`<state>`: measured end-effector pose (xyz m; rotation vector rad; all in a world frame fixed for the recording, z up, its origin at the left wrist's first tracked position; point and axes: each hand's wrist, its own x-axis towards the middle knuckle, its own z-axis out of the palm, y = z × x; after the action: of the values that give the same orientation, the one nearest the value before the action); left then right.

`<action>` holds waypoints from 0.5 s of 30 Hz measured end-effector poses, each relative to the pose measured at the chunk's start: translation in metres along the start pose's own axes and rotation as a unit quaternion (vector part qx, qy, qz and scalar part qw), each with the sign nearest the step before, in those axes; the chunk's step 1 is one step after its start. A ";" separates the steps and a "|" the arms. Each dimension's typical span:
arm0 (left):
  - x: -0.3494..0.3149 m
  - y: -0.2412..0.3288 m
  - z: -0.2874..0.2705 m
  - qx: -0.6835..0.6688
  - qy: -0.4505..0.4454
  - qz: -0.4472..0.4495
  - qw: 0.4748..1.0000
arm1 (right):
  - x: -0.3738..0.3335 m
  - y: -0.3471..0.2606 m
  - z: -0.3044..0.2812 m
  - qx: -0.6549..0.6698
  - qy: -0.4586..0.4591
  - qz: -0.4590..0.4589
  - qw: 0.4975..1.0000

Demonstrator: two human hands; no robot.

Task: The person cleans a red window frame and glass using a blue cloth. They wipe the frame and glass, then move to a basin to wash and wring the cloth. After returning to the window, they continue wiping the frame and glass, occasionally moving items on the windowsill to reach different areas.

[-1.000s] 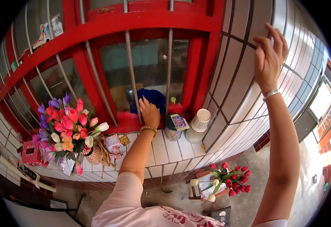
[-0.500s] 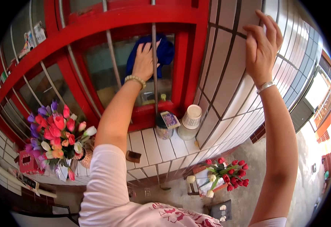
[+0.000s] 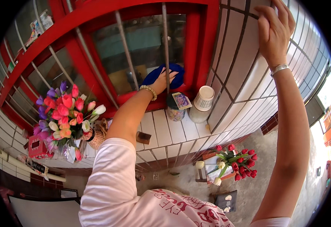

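Observation:
My left hand (image 3: 161, 81) reaches between the metal bars and presses a dark blue cloth (image 3: 177, 78) against the lower part of the window glass (image 3: 129, 41). Its fingers lie over the cloth, partly crossed by one bar (image 3: 166, 45). My right hand (image 3: 274, 34) is raised to the white tiled wall (image 3: 231, 49) at the right. Its fingers are apart and slightly bent, with nothing held; the fingertips are near the top rim. Below my left hand, a jar with a dark lid (image 3: 176, 110) carries a small picture card (image 3: 181, 100).
A paper cup (image 3: 204, 97) sits upside down on a pale jar (image 3: 199, 115) on the tiled sill (image 3: 160, 128). A small brown block (image 3: 143, 137) lies nearby. Artificial flowers (image 3: 65, 113) and a red box (image 3: 38, 146) stand left. Red and white tulips (image 3: 238, 162) are lower right.
My left hand has moved the blue cloth down the glass toward the bottom of the frame. My right hand remains raised at the tiled wall. The whole view has shifted slightly.

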<state>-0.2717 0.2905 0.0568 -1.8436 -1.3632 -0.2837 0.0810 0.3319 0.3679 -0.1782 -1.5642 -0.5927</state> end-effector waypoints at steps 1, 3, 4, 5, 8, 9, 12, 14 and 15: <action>-0.002 0.000 -0.003 0.019 -0.012 0.014 1.000 | -0.001 0.001 0.000 -0.013 -0.002 -0.006 1.000; -0.001 -0.003 -0.010 0.036 -0.020 0.019 0.999 | 0.002 0.012 0.000 -0.049 0.000 -0.023 0.999; -0.002 -0.004 -0.014 0.032 -0.020 0.009 0.999 | 0.000 0.014 0.000 -0.055 -0.002 -0.031 0.998; -0.002 0.000 -0.014 0.025 -0.019 -0.004 1.000 | 0.000 0.013 0.001 -0.050 -0.002 -0.028 0.998; -0.002 0.008 -0.012 0.058 -0.022 -0.047 0.997 | 0.003 0.011 -0.004 -0.045 -0.028 -0.008 0.999; -0.002 0.009 -0.012 0.073 -0.013 -0.058 0.996 | 0.004 0.010 -0.004 -0.032 -0.021 -0.007 0.999; -0.007 0.011 -0.015 0.049 -0.031 -0.072 0.996 | 0.001 0.012 0.004 -0.040 -0.007 -0.003 0.999; -0.010 0.003 -0.021 0.059 -0.040 -0.067 0.995 | 0.003 0.010 0.004 -0.031 -0.007 -0.001 0.999; -0.012 0.003 -0.029 0.061 -0.047 -0.066 0.995 | 0.000 0.007 0.005 -0.025 -0.011 0.002 1.000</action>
<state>-0.2664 0.2612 0.0673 -1.6883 -1.5360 -0.1778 0.0792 0.3399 0.3702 -0.2248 -1.5703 -0.6286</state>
